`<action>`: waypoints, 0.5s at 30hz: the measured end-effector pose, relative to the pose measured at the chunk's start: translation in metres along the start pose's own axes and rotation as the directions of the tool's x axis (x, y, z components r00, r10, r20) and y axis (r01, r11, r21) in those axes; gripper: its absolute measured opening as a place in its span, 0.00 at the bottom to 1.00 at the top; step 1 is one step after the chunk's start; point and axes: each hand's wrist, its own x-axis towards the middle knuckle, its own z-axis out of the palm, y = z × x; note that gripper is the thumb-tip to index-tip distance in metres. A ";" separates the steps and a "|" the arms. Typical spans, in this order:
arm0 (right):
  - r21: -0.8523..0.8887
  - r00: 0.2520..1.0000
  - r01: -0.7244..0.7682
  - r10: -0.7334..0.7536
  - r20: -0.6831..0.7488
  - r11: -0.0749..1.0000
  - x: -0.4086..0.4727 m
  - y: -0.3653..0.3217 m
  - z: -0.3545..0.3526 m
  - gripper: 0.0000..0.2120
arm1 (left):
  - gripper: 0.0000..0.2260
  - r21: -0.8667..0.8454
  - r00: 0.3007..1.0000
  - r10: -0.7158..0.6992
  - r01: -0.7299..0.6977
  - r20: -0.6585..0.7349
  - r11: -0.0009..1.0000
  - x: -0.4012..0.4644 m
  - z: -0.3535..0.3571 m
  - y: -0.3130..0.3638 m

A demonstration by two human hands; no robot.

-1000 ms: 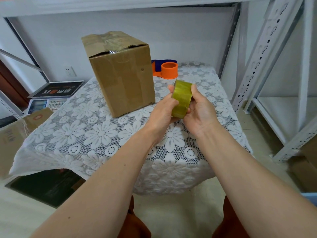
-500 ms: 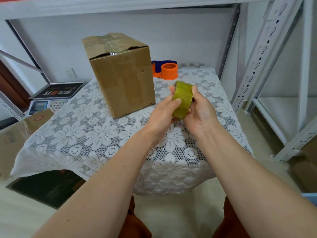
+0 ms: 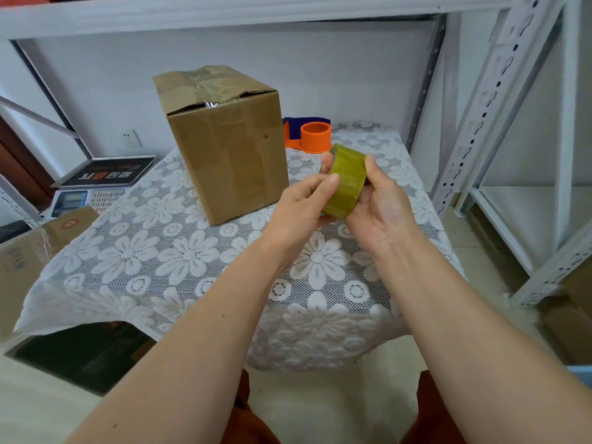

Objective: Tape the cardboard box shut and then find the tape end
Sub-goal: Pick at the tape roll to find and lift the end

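We note the tape roll [image 3: 345, 184], right of centre frame, held edge-up above the table [image 3: 179, 261]: the right hand [image 3: 382, 206] cups it from the right, the left hand [image 3: 304, 203] lays fingers on its band, presumably feeling for the end. The cardboard box [image 3: 224, 149], upper centre, stands with crumpled tape across its top flaps and a gap at the near edge; contents unseen.

This looks like a small packing or stockroom corner. White slotted-steel shelving [image 3: 480, 100] frames the space, and a table under a lace floral cloth [image 3: 179, 261] serves as the workbench. A sealed cardboard box [image 3: 224, 145] stands on it beside an orange tape dispenser [image 3: 312, 137]. A weighing scale with keypad [image 3: 96, 187] and more cartons [image 3: 28, 251] sit to the left.
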 end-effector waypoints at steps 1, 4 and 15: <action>0.002 1.000 0.000 0.000 -0.002 1.000 0.000 0.000 0.000 0.21 | 0.13 0.012 1.000 0.013 -0.013 -0.015 1.000 0.000 0.001 -0.001; 0.035 1.000 -0.013 0.014 -0.005 0.999 0.001 0.001 0.000 0.21 | 0.11 0.051 0.998 0.061 -0.060 -0.024 0.997 -0.001 0.004 -0.003; 0.101 1.000 -0.003 0.002 0.005 0.995 0.002 0.000 0.000 0.19 | 0.22 0.075 0.999 0.047 -0.048 0.015 0.996 -0.003 0.003 -0.002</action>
